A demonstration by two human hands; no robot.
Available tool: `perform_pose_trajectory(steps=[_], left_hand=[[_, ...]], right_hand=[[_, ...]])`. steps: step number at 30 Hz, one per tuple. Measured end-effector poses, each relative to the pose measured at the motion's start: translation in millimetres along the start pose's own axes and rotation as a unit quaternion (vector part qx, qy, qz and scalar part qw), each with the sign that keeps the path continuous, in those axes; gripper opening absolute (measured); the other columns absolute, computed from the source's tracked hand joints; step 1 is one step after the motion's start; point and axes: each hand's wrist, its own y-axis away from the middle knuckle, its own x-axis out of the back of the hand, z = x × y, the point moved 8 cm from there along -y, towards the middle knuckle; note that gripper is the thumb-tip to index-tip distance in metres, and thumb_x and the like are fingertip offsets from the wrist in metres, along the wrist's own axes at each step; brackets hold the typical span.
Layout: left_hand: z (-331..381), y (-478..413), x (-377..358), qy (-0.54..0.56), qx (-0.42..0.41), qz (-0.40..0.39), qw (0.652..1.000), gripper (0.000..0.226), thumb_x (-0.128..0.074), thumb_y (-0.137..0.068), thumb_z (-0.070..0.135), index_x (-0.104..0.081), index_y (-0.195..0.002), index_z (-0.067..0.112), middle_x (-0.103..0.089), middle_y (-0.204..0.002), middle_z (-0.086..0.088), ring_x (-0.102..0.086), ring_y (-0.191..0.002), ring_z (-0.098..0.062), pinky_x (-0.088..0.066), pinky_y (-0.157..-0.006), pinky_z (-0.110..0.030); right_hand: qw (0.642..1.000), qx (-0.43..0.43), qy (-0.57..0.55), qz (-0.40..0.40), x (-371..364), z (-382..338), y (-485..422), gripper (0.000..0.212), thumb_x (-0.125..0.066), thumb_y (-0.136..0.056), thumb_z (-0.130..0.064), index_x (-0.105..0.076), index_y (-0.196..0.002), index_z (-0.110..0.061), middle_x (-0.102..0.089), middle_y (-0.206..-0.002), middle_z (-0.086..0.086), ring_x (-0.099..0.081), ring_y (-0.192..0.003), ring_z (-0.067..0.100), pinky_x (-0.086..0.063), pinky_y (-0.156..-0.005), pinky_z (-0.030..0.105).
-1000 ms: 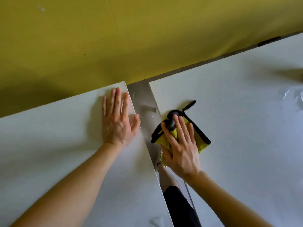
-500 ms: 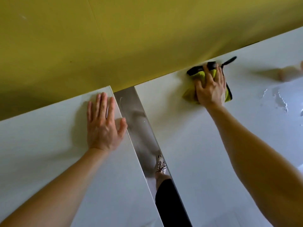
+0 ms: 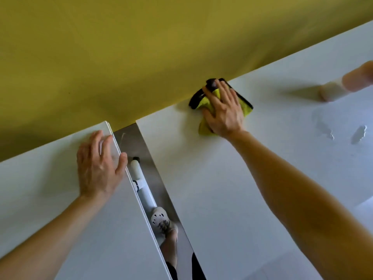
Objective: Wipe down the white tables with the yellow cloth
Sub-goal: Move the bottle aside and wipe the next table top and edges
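Two white tables stand side by side with a narrow gap between them. On the right table (image 3: 222,199), close to its far edge by the wall, lies the yellow cloth (image 3: 247,107) with a black border. My right hand (image 3: 224,112) presses flat on the cloth, fingers straight and spread. My left hand (image 3: 96,166) rests palm down near the far right corner of the left table (image 3: 50,188), thumb at the edge of the gap.
A yellow wall (image 3: 141,57) rises right behind both tables. Water patches (image 3: 341,134) glisten on the right table. At far right lies a blurred beige object (image 3: 347,83). In the gap show a white table leg (image 3: 141,182), floor and my shoe (image 3: 161,219).
My right hand slid the cloth from the near left corner of the right table to its far edge, then slightly back left along it. The left hand stayed put.
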Motion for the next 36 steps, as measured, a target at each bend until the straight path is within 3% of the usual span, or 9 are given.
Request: perform_pose_trajectory(steps=[4, 7, 10, 16, 21, 27, 29, 33, 36], left_hand=[[65, -10, 18, 0.054, -0.043, 0.012, 0.998, 0.052, -0.05, -0.108, 0.035, -0.057, -0.149, 0.002, -0.05, -0.158, -0.021, -0.045, -0.151, -0.042, -0.033, -0.125, -0.061], [128, -19, 17, 0.106, -0.054, 0.024, 0.993, 0.049, -0.053, -0.108, 0.029, -0.058, -0.149, 0.001, -0.052, -0.156, -0.021, -0.047, -0.15, -0.043, -0.036, -0.123, -0.058], [172, -25, -1, 0.142, -0.06, -0.003, 0.988, 0.051, -0.051, -0.11, 0.031, -0.056, -0.152, 0.004, -0.054, -0.152, -0.019, -0.05, -0.147, -0.039, -0.041, -0.12, -0.055], [191, -12, -36, 0.075, -0.112, -0.006, 0.991, 0.062, -0.055, -0.106, 0.038, -0.055, -0.153, -0.001, -0.053, -0.153, -0.025, -0.045, -0.151, -0.044, -0.033, -0.126, -0.061], [189, -11, -36, 0.068, -0.111, 0.008, 0.991, 0.064, -0.048, -0.106, 0.044, -0.058, -0.152, 0.0, -0.054, -0.152, -0.026, -0.048, -0.15, -0.045, -0.035, -0.126, -0.062], [187, -7, -35, 0.072, -0.106, 0.02, 0.992, 0.064, -0.053, -0.101, 0.043, -0.063, -0.146, -0.001, -0.054, -0.151, -0.027, -0.05, -0.147, -0.044, -0.038, -0.124, -0.063], [188, -6, -37, 0.072, -0.111, 0.013, 0.991, 0.064, -0.051, -0.103, 0.042, -0.062, -0.149, -0.001, -0.055, -0.151, -0.027, -0.05, -0.148, -0.044, -0.039, -0.122, -0.064], [187, -6, -40, 0.078, -0.104, 0.005, 0.992, 0.067, -0.05, -0.103, 0.047, -0.06, -0.151, 0.001, -0.055, -0.152, -0.026, -0.049, -0.148, -0.044, -0.039, -0.122, -0.062], [186, -8, -38, 0.087, -0.1, 0.012, 0.991, 0.069, -0.05, -0.102, 0.05, -0.062, -0.15, 0.002, -0.056, -0.151, -0.025, -0.049, -0.148, -0.043, -0.041, -0.12, -0.062]], right_hand=[[0.974, -0.226, 0.008, 0.016, 6, 49, -7, 0.073, -0.047, -0.097, -0.056, -0.042, -0.167, -0.033, -0.02, -0.181, 0.013, -0.013, -0.168, 0.029, -0.01, -0.135, 0.054], [0.999, -0.031, -0.005, -0.012, -17, -35, 1, 0.068, -0.053, -0.1, -0.055, -0.049, -0.164, -0.031, -0.026, -0.178, 0.016, -0.017, -0.168, 0.033, -0.011, -0.135, 0.057], [0.979, 0.187, -0.012, -0.081, -25, -58, 19, 0.062, -0.051, -0.106, -0.055, -0.047, -0.164, -0.034, -0.027, -0.179, 0.011, -0.019, -0.168, 0.032, -0.012, -0.135, 0.059], [0.996, 0.01, 0.06, -0.064, 40, 116, -24, 0.078, -0.056, -0.093, -0.063, -0.043, -0.165, -0.039, -0.033, -0.175, 0.016, -0.026, -0.164, 0.038, -0.024, -0.126, 0.07], [0.999, -0.002, 0.005, -0.046, 20, 66, -26, 0.075, -0.054, -0.1, -0.064, -0.046, -0.165, -0.027, -0.013, -0.18, 0.02, -0.013, -0.168, 0.035, -0.007, -0.136, 0.058], [0.972, 0.206, -0.068, -0.085, -14, -31, 16, 0.063, -0.061, -0.103, -0.051, -0.055, -0.16, -0.027, -0.029, -0.177, 0.018, -0.022, -0.166, 0.038, -0.012, -0.135, 0.057], [0.984, 0.155, -0.069, -0.056, 6, 23, -1, 0.069, -0.062, -0.101, -0.051, -0.049, -0.164, -0.026, -0.035, -0.175, 0.017, -0.028, -0.165, 0.036, -0.02, -0.134, 0.056], [0.98, -0.173, -0.096, 0.035, 55, 158, -32, 0.101, -0.063, -0.093, -0.044, -0.014, -0.174, -0.012, -0.033, -0.176, 0.012, -0.029, -0.163, 0.029, -0.021, -0.134, 0.05], [0.973, -0.207, -0.071, 0.068, 45, 131, -17, 0.085, -0.058, -0.096, -0.04, -0.031, -0.169, -0.007, -0.038, -0.173, 0.013, -0.03, -0.163, 0.031, -0.018, -0.135, 0.052]])
